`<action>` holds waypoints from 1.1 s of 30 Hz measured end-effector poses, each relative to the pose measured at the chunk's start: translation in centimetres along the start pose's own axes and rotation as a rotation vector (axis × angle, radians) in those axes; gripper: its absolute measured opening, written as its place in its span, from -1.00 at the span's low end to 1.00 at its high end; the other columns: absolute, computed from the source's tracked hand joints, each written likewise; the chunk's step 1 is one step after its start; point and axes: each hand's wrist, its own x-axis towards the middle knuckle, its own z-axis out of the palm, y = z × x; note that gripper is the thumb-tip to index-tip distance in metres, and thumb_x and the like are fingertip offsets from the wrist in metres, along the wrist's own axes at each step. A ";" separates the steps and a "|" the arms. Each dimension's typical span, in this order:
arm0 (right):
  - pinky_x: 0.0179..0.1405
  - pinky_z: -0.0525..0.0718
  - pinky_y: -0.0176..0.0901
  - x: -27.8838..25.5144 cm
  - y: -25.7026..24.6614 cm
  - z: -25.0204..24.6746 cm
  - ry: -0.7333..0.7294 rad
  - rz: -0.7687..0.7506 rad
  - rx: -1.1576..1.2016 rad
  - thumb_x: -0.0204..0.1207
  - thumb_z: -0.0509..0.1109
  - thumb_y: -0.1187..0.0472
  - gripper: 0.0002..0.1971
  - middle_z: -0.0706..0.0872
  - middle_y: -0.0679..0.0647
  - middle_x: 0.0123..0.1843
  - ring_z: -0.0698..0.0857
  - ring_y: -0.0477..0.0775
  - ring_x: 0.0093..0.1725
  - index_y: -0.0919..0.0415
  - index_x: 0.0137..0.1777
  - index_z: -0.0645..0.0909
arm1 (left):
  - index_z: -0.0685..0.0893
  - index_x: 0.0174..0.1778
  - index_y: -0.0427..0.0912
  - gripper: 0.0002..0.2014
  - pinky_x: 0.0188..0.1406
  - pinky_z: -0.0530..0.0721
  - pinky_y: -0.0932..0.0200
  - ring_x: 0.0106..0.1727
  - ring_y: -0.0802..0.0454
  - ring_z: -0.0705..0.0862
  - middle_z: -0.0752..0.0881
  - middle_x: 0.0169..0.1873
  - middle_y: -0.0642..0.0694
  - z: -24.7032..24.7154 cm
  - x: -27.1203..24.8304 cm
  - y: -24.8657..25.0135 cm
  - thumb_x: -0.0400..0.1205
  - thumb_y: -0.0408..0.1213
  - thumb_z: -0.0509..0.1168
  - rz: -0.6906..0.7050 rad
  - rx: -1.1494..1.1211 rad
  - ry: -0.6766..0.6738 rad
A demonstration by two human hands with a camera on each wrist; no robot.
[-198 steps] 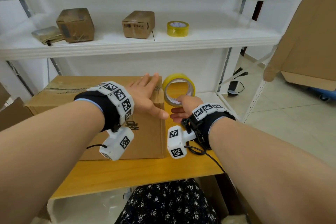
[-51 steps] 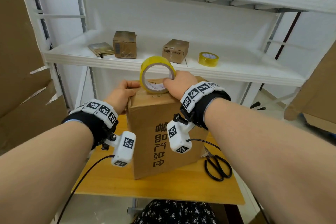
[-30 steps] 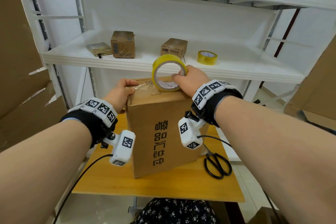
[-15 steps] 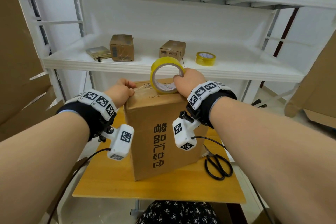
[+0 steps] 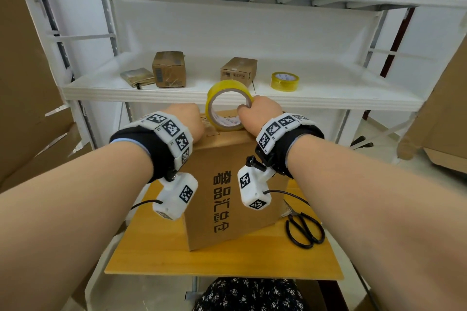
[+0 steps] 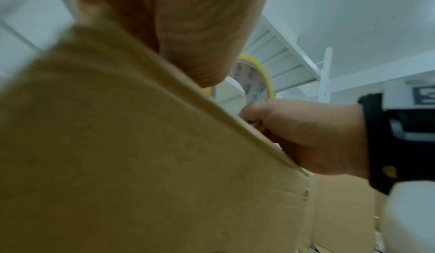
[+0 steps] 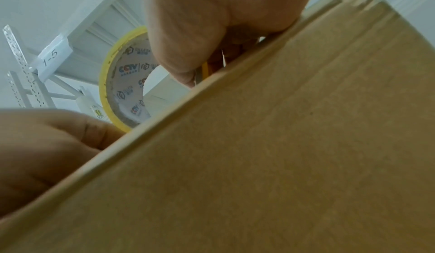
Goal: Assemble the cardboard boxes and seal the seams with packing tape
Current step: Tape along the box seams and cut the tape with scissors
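While the box stands upright on the wooden counter, its top flaps are folded shut, so what is inside cannot be seen. Black printed characters run down its near face. One tape roll, yellow, stands on edge on the box top, close to the far side.

Right hand: fingers curled round the right side of the roll, thumb hooked into the core; the right wrist view shows the printed inner core beside the thumb. Wrist raised, forearm reaching in from the lower right.

Left hand: fingers curled in a loose fist, resting on the left end of the box top, just left of the roll. Whether it pinches the tape end cannot be told; the head view hides the fingertips and the left wrist view is blurred. Forearm comes in from the lower left.

One pair of black scissors lies on the counter to the right of the box, apart from it.

White shelf behind the counter carries four things: a flat brown packet at left, touching a small box; a second small box near the middle; a second tape roll, lying flat, to the right. Count: two tape rolls, three boxes, one packet, one pair of scissors.

Large cardboard sheets lean at the left edge.
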 end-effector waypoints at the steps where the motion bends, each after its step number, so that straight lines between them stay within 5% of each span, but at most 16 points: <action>1: -0.45 0.39 -0.17 0.0 0.0 0.1 -0.004 -0.004 0.000 0.58 0.20 0.05 -0.70 0.50 0.06 -0.42 0.50 0.13 -0.40 0.16 -0.36 0.42 | 0.55 -0.27 -0.15 -0.80 -0.21 0.52 0.08 -0.23 -0.07 0.58 0.60 -0.29 -0.11 0.0 0.0 0.6 0.68 -0.26 0.18 0.020 -0.023 -0.012; 6: -0.21 0.65 -0.02 0.0 0.4 0.5 -0.051 -0.068 -0.016 0.40 0.26 -0.19 -0.66 0.65 0.08 -0.22 0.65 0.19 -0.21 0.11 -0.20 0.54 | 0.43 -0.42 -0.18 -0.70 -0.26 0.47 0.09 -0.28 -0.11 0.54 0.49 -0.43 -0.12 0.4 -0.1 1.4 0.67 -0.36 0.16 0.031 -0.115 -0.024; 9: -0.16 0.69 0.00 0.0 0.3 0.6 -0.044 -0.092 -0.085 0.49 0.23 -0.14 -0.65 0.68 0.12 -0.20 0.66 0.21 -0.19 0.15 -0.16 0.59 | 0.44 -0.41 -0.20 -0.71 -0.27 0.46 0.09 -0.29 -0.10 0.53 0.50 -0.42 -0.14 0.9 0.3 0.7 0.66 -0.37 0.17 -0.021 -0.192 -0.047; 13: -0.45 0.47 -0.17 0.2 -0.1 0.2 0.005 -0.091 -0.044 0.55 0.26 0.01 -0.68 0.53 0.05 -0.45 0.53 0.08 -0.43 0.16 -0.38 0.47 | 0.48 -0.36 -0.21 -0.75 -0.24 0.51 0.08 -0.28 -0.09 0.56 0.57 -0.33 -0.17 1.3 0.7 0.6 0.67 -0.36 0.18 -0.066 -0.225 -0.090; 18: -0.55 0.25 -0.18 0.9 1.4 -1.5 0.124 0.021 0.007 0.53 0.30 0.04 -0.65 0.44 0.05 -0.48 0.41 0.03 -0.50 0.18 -0.42 0.36 | 0.57 -0.06 -0.24 -0.85 -0.06 0.60 0.05 -0.01 -0.16 0.65 0.62 -0.15 -0.17 1.8 0.9 0.9 0.72 -0.23 0.18 -0.089 -0.161 -0.077; 27: -0.45 0.31 -0.12 0.9 3.3 -0.6 0.057 0.001 0.027 0.49 0.28 -0.01 -0.75 0.53 0.05 -0.35 0.53 0.10 -0.34 0.11 -0.32 0.43 | 0.35 -0.42 -0.16 -0.63 -0.19 0.46 0.13 -0.45 0.08 0.37 0.42 -0.41 -0.06 0.0 0.8 2.7 0.71 -0.17 0.17 -0.026 -0.078 -0.134; 30: -0.40 0.39 -0.11 1.0 3.4 -0.3 0.058 -0.012 0.015 0.46 0.27 -0.09 -0.70 0.58 0.08 -0.33 0.58 0.17 -0.28 0.12 -0.33 0.47 | 0.39 -0.41 -0.18 -0.68 -0.47 0.38 0.18 -0.45 0.03 0.39 0.44 -0.42 -0.10 -0.6 0.8 4.0 0.70 -0.31 0.14 0.016 -0.126 -0.151; 33: -0.31 0.50 -0.07 1.0 3.4 0.4 0.052 -0.032 -0.033 0.33 0.23 -0.24 -0.65 0.63 0.12 -0.25 0.61 0.21 -0.20 0.05 -0.37 0.44 | 0.43 -0.40 -0.21 -0.70 -0.42 0.42 0.14 -0.42 -0.03 0.45 0.49 -0.41 -0.14 -0.5 0.6 4.4 0.69 -0.37 0.13 0.008 -0.160 -0.145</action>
